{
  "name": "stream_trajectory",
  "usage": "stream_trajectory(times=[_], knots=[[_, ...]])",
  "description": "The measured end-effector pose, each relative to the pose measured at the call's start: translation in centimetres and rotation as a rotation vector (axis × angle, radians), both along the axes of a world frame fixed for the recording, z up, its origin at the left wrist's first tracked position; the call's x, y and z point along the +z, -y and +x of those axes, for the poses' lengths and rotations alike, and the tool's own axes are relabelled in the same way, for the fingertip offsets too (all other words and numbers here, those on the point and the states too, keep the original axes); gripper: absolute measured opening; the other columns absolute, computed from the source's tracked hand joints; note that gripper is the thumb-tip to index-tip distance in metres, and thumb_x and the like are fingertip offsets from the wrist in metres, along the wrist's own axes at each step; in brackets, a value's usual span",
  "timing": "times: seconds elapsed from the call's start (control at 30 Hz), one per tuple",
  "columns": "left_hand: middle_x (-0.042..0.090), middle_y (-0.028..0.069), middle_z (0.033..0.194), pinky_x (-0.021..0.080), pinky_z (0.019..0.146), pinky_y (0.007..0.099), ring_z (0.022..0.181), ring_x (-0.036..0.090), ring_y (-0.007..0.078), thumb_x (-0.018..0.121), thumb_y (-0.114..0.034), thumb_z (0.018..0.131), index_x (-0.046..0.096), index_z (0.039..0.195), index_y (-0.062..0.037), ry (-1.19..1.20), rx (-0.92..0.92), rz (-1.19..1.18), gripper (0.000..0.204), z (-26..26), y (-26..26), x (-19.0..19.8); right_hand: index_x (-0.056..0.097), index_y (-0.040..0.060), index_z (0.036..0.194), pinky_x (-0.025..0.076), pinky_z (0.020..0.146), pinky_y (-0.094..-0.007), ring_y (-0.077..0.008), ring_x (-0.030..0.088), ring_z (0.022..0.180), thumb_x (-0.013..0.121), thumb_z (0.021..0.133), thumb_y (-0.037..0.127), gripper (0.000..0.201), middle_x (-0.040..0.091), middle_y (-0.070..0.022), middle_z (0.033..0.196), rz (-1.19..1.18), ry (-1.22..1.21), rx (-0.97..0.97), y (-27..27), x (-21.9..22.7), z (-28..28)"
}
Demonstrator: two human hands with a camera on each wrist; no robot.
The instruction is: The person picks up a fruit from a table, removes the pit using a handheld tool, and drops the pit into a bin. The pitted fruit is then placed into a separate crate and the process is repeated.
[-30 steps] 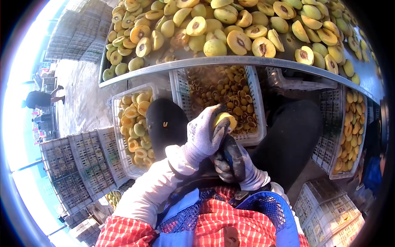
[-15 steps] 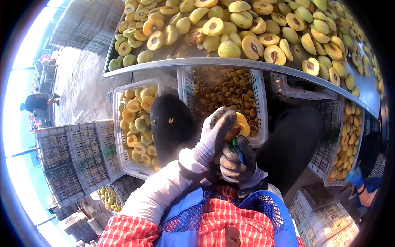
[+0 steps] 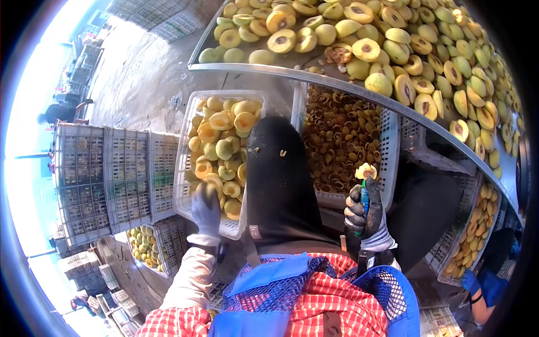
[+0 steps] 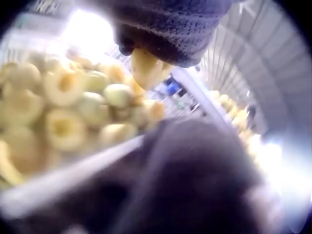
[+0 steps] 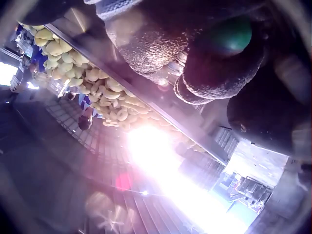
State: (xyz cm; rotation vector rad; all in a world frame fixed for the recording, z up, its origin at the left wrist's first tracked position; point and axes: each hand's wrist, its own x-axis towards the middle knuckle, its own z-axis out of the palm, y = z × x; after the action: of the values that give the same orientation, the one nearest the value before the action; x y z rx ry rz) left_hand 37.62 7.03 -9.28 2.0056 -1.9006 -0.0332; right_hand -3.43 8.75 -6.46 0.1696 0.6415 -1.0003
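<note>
My gloved left hand point(image 3: 206, 212) is over the near left part of a white crate point(image 3: 185, 163) filled with pitted yellow peach halves point(image 3: 223, 149). In the left wrist view its fingers hold a peach half point(image 4: 146, 69), partly hidden by the dark glove. My gloved right hand point(image 3: 364, 213) is curled around a hand tool with a blue and green handle point(image 3: 365, 197), raised above my right thigh. A ragged yellow piece of peach point(image 3: 366, 171) sits at the tool's upper end. In the right wrist view the green handle end point(image 5: 231, 36) shows between dark fingers.
A metal-edged table point(image 3: 337, 80) ahead carries many peach halves with pits. Below it, between my knees, stands a crate point(image 3: 391, 149) of brown-yellow scraps. Stacked crates point(image 3: 106, 174) rise at left; another peach-filled crate point(image 3: 470, 236) stands at right, near another person's gloved hand point(image 3: 470, 282).
Both hands were together on a peach half with the tool. They have parted: the left moved to the left crate, the right moved rightward with the tool. The view has turned left.
</note>
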Motion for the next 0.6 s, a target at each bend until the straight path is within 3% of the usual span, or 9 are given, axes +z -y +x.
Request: stream_trajectory(times=[0.1,0.17,0.23,0.3,0.37,0.47,0.5,0.53,0.6], knots=[[0.051,0.0212,0.117,0.048,0.078,0.0454,0.093,0.057,0.0383,0.058,-0.025,0.083,0.05,0.126,-0.0105,0.279,-0.111,0.514,0.046,2.4,-8.6,-3.7,0.052,0.0134,0.077,0.019,0.033,-0.022,-0.0082,0.026,0.033,0.046,0.09,0.057,0.045,0.036,0.0035,0.049,0.104,-0.183,0.058,0.7,0.7,0.8],[0.051,0.0193,0.113,0.048,0.079,0.0425,0.095,0.056,0.0371,0.06,-0.023,0.083,0.052,0.121,-0.0077,0.2,-0.045,0.561,0.042,2.3,-10.5,-3.6,0.051,0.014,0.077,0.018,0.033,-0.0218,-0.0074,0.026,0.034,0.049,0.088,0.057,0.044,0.036,0.0041,0.049,0.094,-0.205,0.07,0.8,0.5,1.1],[0.054,0.0141,0.108,0.046,0.075,0.0452,0.091,0.056,0.0359,0.054,-0.021,0.084,0.057,0.105,-0.0104,-0.027,0.036,0.327,0.024,2.9,-10.2,-4.4,0.051,0.014,0.078,0.019,0.033,-0.0219,-0.0072,0.026,0.034,0.049,0.089,0.056,0.043,0.036,0.0043,0.049,0.072,-0.207,0.079,0.6,0.3,1.2],[0.057,0.0125,0.101,0.046,0.073,0.0456,0.09,0.056,0.0346,0.055,-0.021,0.083,0.059,0.097,-0.0121,-0.037,0.061,0.5,0.018,3.6,-9.6,-5.8,0.052,0.0141,0.08,0.019,0.033,-0.0216,-0.0069,0.026,0.035,0.049,0.09,0.054,0.041,0.035,0.0046,0.049,0.089,-0.184,0.077,0.7,0.2,1.4],[0.06,0.0118,0.094,0.045,0.075,0.0455,0.085,0.057,0.034,0.058,-0.026,0.079,0.063,0.092,-0.0176,0.196,-0.161,0.708,0.017,4.3,-8.8,-8.0,0.053,0.0139,0.081,0.019,0.033,-0.0216,-0.007,0.026,0.035,0.05,0.09,0.053,0.04,0.035,0.0046,0.05,0.094,-0.132,0.058,1.0,0.1,1.6],[0.061,0.014,0.091,0.049,0.076,0.0437,0.088,0.06,0.0327,0.058,-0.027,0.078,0.065,0.093,-0.0144,0.065,-0.101,0.919,0.021,5.6,-5.1,-10.9,0.052,0.0099,0.085,0.023,0.033,-0.0232,-0.0082,0.028,0.036,0.048,0.091,0.053,0.043,0.034,0.0029,0.05,-0.125,0.157,0.021,0.4,2.5,1.5],[0.061,0.0163,0.087,0.049,0.073,0.0443,0.083,0.06,0.0343,0.055,-0.027,0.082,0.064,0.091,-0.0106,0.032,-0.244,0.693,0.021,3.0,-1.9,-7.3,0.052,0.0088,0.087,0.024,0.033,-0.0236,-0.0086,0.029,0.036,0.047,0.091,0.053,0.044,0.034,0.0026,0.051,-0.219,0.217,0.0,0.1,3.1,1.5],[0.061,0.0172,0.086,0.049,0.072,0.0448,0.08,0.059,0.0358,0.053,-0.026,0.085,0.062,0.088,-0.0078,0.115,0.015,0.602,0.021,1.3,0.4,-7.2,0.051,0.0083,0.088,0.025,0.033,-0.0237,-0.0089,0.03,0.037,0.047,0.091,0.052,0.044,0.035,0.0024,0.051,-0.232,0.3,-0.031,0.1,2.9,1.2],[0.059,0.0162,0.084,0.046,0.069,0.043,0.077,0.057,0.0352,0.057,-0.016,0.085,0.06,0.086,-0.0048,-0.087,-0.083,0.268,0.012,-6.8,6.4,0.4,0.051,0.008,0.09,0.026,0.034,-0.0237,-0.0096,0.033,0.039,0.047,0.091,0.051,0.043,0.037,0.0021,0.053,-0.19,0.403,-0.08,0.0,2.6,0.7]])
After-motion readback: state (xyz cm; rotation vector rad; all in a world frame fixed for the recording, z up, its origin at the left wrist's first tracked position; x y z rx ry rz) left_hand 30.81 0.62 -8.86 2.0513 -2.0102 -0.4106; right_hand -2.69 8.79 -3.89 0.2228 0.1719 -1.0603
